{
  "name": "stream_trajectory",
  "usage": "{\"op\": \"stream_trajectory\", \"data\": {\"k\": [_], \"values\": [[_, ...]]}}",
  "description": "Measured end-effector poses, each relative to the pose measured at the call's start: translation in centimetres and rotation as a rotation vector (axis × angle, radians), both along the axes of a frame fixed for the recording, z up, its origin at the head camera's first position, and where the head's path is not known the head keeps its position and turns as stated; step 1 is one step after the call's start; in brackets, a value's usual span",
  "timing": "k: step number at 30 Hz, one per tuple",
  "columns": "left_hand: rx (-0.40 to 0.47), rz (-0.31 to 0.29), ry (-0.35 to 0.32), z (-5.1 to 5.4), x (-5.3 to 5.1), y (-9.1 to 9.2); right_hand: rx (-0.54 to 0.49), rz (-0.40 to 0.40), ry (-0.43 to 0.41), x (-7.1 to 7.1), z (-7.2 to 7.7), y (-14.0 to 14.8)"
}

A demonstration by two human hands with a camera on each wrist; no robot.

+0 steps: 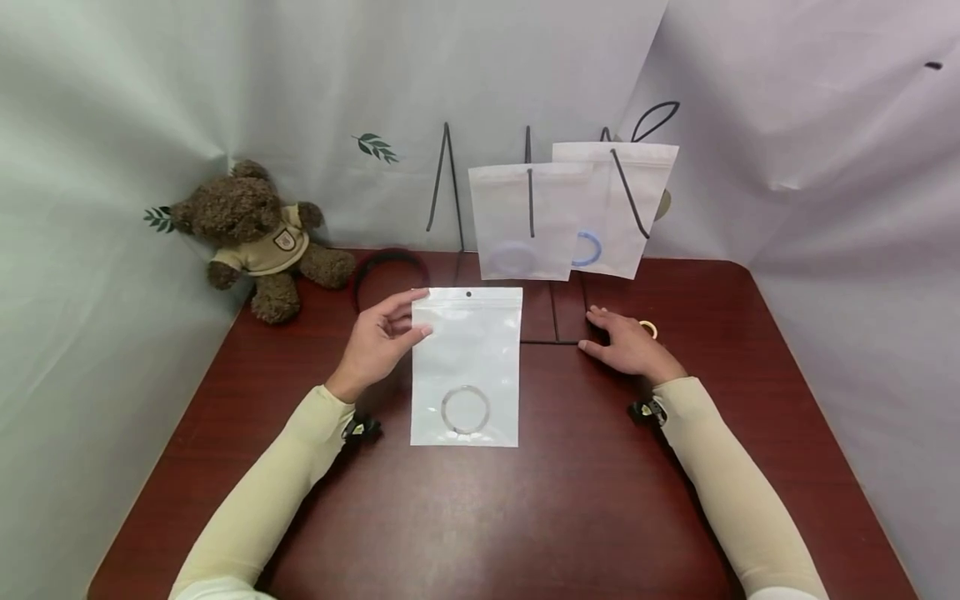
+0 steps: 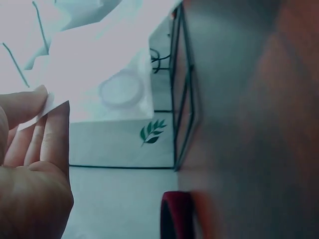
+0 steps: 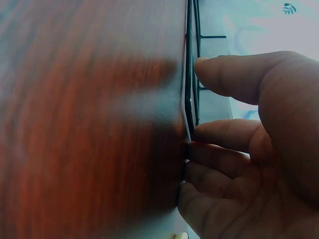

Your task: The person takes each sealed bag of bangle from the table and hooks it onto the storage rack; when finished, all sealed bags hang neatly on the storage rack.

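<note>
My left hand [image 1: 378, 343] pinches the left edge of a white zip pouch [image 1: 467, 350] between thumb and fingers. A thin, pale ring-shaped bangle [image 1: 465, 409] shows through the pouch's lower part, and a hole is near its top. Behind it stands a black wire display rack [image 1: 555, 312] with upright hooks. Two more white pouches hang there: the middle pouch [image 1: 521, 208] has a faint ring inside, the right pouch [image 1: 637, 183] a blue ring [image 1: 587, 248]. My right hand [image 1: 628, 340] rests at the rack's right front base corner, thumb and fingertips touching the frame and tabletop.
A yellow ring [image 1: 649, 328] lies just behind the right hand. A brown teddy bear [image 1: 258, 237] sits at the table's back left, beside a dark red band [image 1: 390, 257]. White cloth [image 1: 337, 100] surrounds the reddish-brown table [image 1: 480, 517].
</note>
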State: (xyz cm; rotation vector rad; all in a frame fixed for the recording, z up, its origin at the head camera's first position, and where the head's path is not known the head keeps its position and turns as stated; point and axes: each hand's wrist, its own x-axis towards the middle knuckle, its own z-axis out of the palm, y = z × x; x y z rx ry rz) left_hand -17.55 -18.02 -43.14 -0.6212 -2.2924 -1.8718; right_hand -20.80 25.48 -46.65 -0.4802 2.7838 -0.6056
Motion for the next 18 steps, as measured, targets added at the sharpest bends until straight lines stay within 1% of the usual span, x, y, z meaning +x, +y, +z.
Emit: {"op": "stream_trajectory", "data": {"k": [3, 10, 14, 18], "values": [[0.013, 0.025, 0.036, 0.7, 0.1, -0.4, -0.003, 0.001, -0.005, 0.0, 0.1, 0.0], [0.048, 0.080, 0.094, 2.3, 0.5, -1.0, 0.000, 0.006, 0.004, 0.1, 0.4, 0.0], [0.113, 0.090, 0.144, 3.0, 0.5, -1.3, -0.005, 0.008, 0.012, 0.1, 0.3, -0.1], [0.144, 0.090, 0.204, 3.7, 0.4, -1.4, -0.012, 0.012, 0.018, 0.2, 0.2, 0.0]]}}
